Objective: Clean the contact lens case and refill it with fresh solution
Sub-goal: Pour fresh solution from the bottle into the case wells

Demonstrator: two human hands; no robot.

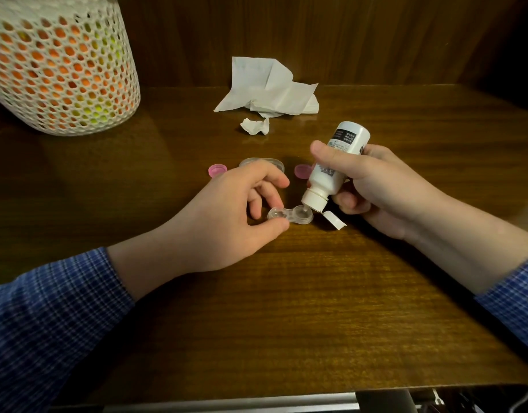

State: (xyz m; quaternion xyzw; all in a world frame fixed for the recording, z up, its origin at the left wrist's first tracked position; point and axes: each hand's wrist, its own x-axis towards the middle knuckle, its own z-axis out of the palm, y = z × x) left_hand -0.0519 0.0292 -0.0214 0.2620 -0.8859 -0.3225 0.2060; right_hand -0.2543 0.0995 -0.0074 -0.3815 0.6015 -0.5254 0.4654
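Note:
A clear two-well contact lens case (290,215) lies on the wooden table (286,308). My left hand (227,216) pinches its left well between thumb and fingers. My right hand (373,189) grips a white solution bottle (334,168) tipped nozzle-down, its tip right over the case's right well, its flip cap (334,220) hanging open. Two pink caps lie behind: one (217,169) to the left, the other (302,171) partly hidden by the bottle.
A second clear case (258,161) lies behind my left hand, mostly hidden. A crumpled white tissue (268,87) and a small torn wad (255,126) sit farther back. A white mesh basket (60,64) stands at the back left. The table's front edge runs along the bottom.

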